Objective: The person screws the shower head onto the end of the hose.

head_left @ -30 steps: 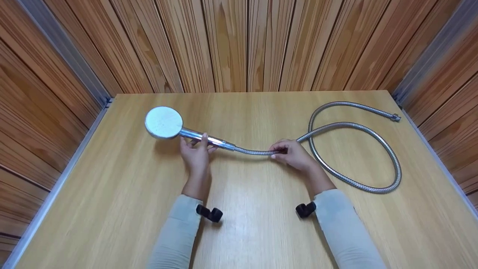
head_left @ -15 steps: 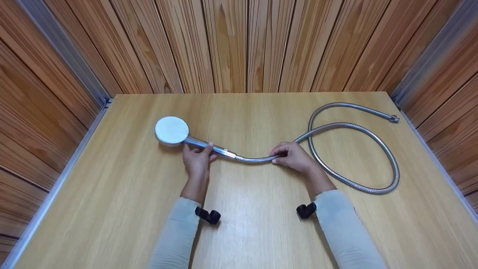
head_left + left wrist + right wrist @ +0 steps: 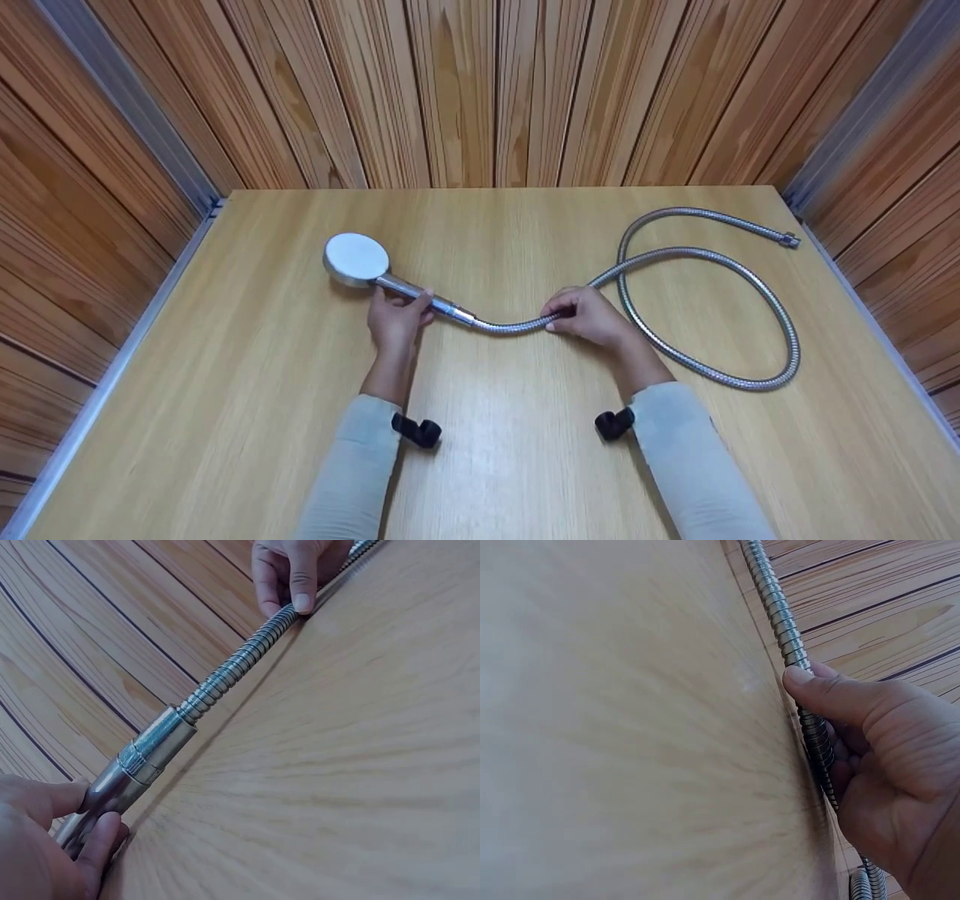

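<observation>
A handheld shower head [image 3: 357, 256] with a round white face and a chrome handle lies at the left of the table, face up. My left hand [image 3: 395, 324] grips its handle, thumb on the near side in the left wrist view. From the handle's end runs a ribbed metal shower hose [image 3: 514, 328], joined to it by a smooth collar [image 3: 150, 750]. My right hand [image 3: 592, 315] pinches this hose between thumb and fingers, a short way from the collar. Beyond that hand the hose crosses itself in a wide loop, and its free end has a metal nut [image 3: 789, 240].
The wooden table [image 3: 495, 465] has a back edge against a plank wall [image 3: 465, 90]. Metal rails [image 3: 97, 420] border its sides. A small black camera [image 3: 427, 433] sits on each wrist over a pale sleeve [image 3: 352, 465].
The shower head has come down toward the table and shifted right and nearer, my left hand still on its handle. The hose between the hands sags more. My right hand has barely moved.
</observation>
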### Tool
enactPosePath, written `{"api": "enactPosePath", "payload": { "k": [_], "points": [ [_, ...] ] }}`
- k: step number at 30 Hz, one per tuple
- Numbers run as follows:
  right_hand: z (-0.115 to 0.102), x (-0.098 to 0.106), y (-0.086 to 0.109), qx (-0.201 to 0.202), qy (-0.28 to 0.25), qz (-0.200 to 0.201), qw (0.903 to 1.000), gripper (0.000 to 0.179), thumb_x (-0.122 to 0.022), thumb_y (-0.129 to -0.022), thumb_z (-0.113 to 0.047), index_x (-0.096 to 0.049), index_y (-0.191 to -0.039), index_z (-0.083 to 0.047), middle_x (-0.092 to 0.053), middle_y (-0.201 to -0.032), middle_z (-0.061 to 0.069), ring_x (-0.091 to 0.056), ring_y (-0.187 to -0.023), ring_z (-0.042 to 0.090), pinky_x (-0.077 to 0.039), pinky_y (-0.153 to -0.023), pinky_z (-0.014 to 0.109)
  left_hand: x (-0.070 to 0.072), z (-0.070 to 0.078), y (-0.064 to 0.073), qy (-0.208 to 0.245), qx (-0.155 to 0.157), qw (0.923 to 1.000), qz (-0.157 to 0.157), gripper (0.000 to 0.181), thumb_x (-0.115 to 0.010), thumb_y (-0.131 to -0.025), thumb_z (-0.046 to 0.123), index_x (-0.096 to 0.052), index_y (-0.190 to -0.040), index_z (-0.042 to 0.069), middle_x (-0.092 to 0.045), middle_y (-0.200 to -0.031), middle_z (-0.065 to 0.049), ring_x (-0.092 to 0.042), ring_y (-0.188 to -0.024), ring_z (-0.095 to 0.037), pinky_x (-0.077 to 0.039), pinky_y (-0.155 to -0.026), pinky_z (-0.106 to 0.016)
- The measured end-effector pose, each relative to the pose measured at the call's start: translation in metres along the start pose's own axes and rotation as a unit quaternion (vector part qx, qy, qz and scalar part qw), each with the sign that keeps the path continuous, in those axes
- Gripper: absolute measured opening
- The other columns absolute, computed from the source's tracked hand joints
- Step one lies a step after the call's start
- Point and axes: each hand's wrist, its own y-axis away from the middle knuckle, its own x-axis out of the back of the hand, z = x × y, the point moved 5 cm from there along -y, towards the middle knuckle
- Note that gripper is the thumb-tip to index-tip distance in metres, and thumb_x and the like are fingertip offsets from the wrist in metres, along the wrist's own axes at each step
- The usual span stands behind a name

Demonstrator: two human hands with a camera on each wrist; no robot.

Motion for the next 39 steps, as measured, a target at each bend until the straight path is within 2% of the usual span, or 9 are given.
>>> {"api": "enactPosePath", "payload": {
  "k": [6,12,14,18,23,27,31,35,39],
  "points": [
    [0.000,0.001,0.000,0.006,0.002,0.001,1.0000,0.015,-0.077,-0.080,0.003,-0.075,-0.094,-0.002,-0.068,-0.096,0.007,-0.060,-0.095,0.022,-0.048,-0.087,0.029,-0.001,0.004,-0.001,-0.068,-0.026,0.9973,-0.002,0.081,-0.082,-0.080,0.018,-0.037,-0.147,0.013,-0.061,-0.102,-0.013,-0.070,-0.076,-0.021,-0.060,-0.063,-0.029],
    [0.000,0.004,0.000,0.008,0.006,0.005,0.9999,0.015,-0.076,-0.080,0.004,-0.075,-0.094,-0.002,-0.069,-0.095,0.007,-0.061,-0.094,0.022,-0.049,-0.086,0.028,0.007,0.005,-0.001,-0.152,-0.041,0.9875,0.015,0.051,-0.086,-0.075,0.030,-0.060,-0.112,0.008,-0.067,-0.089,-0.008,-0.069,-0.073,-0.018,-0.059,-0.061,-0.027],
    [-0.001,0.005,0.000,0.010,0.005,0.006,0.9999,0.015,-0.076,-0.080,0.004,-0.075,-0.094,-0.001,-0.069,-0.095,0.007,-0.061,-0.094,0.021,-0.049,-0.084,0.026,0.010,0.006,-0.001,-0.152,-0.037,0.9876,0.014,0.046,-0.086,-0.075,0.030,-0.062,-0.106,0.007,-0.067,-0.087,-0.009,-0.068,-0.073,-0.018,-0.058,-0.061,-0.027],
    [-0.002,0.004,0.000,0.024,0.009,0.011,0.9996,0.014,-0.076,-0.080,0.005,-0.075,-0.093,0.000,-0.069,-0.094,0.007,-0.060,-0.093,0.021,-0.048,-0.083,0.025,0.018,0.008,-0.002,-0.163,-0.038,0.9858,0.021,0.043,-0.086,-0.075,0.028,-0.065,-0.104,0.004,-0.068,-0.084,-0.010,-0.065,-0.070,-0.018,-0.055,-0.057,-0.027],
    [-0.003,0.005,0.002,0.031,0.023,0.027,0.9989,0.013,-0.076,-0.080,0.004,-0.075,-0.092,0.000,-0.068,-0.093,0.008,-0.060,-0.093,0.023,-0.047,-0.084,0.028,0.033,0.010,-0.002,-0.201,-0.042,0.9780,0.037,0.034,-0.084,-0.077,0.027,-0.070,-0.096,0.003,-0.069,-0.080,-0.009,-0.066,-0.066,-0.017,-0.054,-0.054,-0.025],
    [-0.003,0.005,0.002,0.028,0.050,0.044,0.9974,0.013,-0.076,-0.080,0.003,-0.075,-0.092,-0.001,-0.067,-0.092,0.007,-0.056,-0.093,0.024,-0.044,-0.085,0.031,0.042,0.010,-0.003,-0.184,-0.037,0.9816,0.035,0.031,-0.083,-0.079,0.024,-0.071,-0.098,0.003,-0.071,-0.084,-0.009,-0.068,-0.070,-0.017,-0.056,-0.057,-0.025],
    [-0.005,0.005,0.003,0.027,0.075,0.052,0.9955,0.012,-0.076,-0.080,0.002,-0.075,-0.092,-0.002,-0.066,-0.092,0.006,-0.054,-0.095,0.025,-0.042,-0.085,0.034,0.045,0.014,-0.004,-0.160,-0.047,0.9860,0.011,0.040,-0.082,-0.080,0.020,-0.065,-0.111,0.004,-0.068,-0.095,-0.011,-0.068,-0.077,-0.020,-0.058,-0.063,-0.025],
    [-0.008,0.006,0.004,0.023,0.073,0.052,0.9957,0.014,-0.077,-0.080,0.002,-0.075,-0.093,-0.003,-0.066,-0.095,0.006,-0.055,-0.097,0.025,-0.044,-0.086,0.035,0.044,0.019,-0.003,-0.137,-0.052,0.9885,-0.040,0.048,-0.081,-0.081,0.017,-0.060,-0.123,0.007,-0.062,-0.108,-0.010,-0.063,-0.090,-0.023,-0.058,-0.070,-0.027],
    [-0.009,0.005,0.008,0.010,0.053,0.044,0.9975,0.017,-0.077,-0.080,0.001,-0.074,-0.096,-0.003,-0.065,-0.102,0.008,-0.056,-0.100,0.026,-0.049,-0.085,0.034,0.041,0.024,0.000,-0.130,-0.074,0.9832,-0.105,0.055,-0.080,-0.082,0.015,-0.057,-0.131,0.009,-0.059,-0.118,-0.008,-0.058,-0.101,-0.024,-0.058,-0.077,-0.026]
  ]
}}
